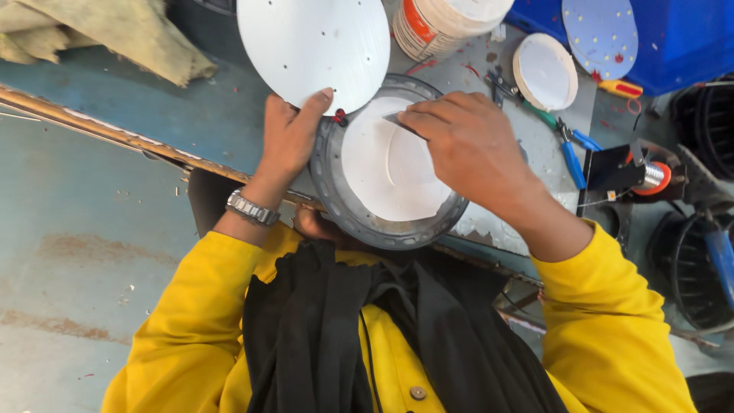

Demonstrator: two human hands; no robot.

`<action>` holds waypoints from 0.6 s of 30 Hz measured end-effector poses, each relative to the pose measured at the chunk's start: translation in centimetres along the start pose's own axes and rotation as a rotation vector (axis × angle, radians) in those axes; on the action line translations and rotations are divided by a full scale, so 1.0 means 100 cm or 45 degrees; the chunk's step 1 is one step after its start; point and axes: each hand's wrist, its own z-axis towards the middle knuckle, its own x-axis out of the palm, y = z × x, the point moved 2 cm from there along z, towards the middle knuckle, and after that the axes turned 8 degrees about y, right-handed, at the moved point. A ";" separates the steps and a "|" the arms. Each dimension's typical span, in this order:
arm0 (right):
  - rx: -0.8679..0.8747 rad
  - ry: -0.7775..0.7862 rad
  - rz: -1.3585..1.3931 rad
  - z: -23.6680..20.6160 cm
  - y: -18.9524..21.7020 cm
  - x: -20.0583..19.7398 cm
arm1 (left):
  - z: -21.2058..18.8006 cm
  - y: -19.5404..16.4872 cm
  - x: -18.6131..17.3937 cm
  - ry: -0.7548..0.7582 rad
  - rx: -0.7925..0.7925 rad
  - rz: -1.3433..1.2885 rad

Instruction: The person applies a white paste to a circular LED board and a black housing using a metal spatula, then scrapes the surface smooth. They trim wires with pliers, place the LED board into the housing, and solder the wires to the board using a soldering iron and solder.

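Left hand [287,138] gripping white round plate [315,47], fingers curled over its near edge, thumb behind. Plate tilting above far-left rim of 1 grey round housing [329,180] sitting at near bench edge, centre. Right hand [466,145] pinching small grey blade [397,118], fingers pressed together, tip touching white paste [390,164] inside housing. Far right: 1 white disc [544,71], 1 dotted round board [600,34], 1 blue-handled pliers [569,149]. 1 tub [440,23] far centre.

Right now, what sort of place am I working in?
Probably a small light-fitting assembly workshop: a round grey housing on a scuffed workbench, blue-handled pliers, and a solder spool.
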 end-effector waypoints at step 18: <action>0.078 0.374 0.097 -0.052 0.060 -0.026 | 0.000 -0.001 0.002 0.029 0.146 -0.022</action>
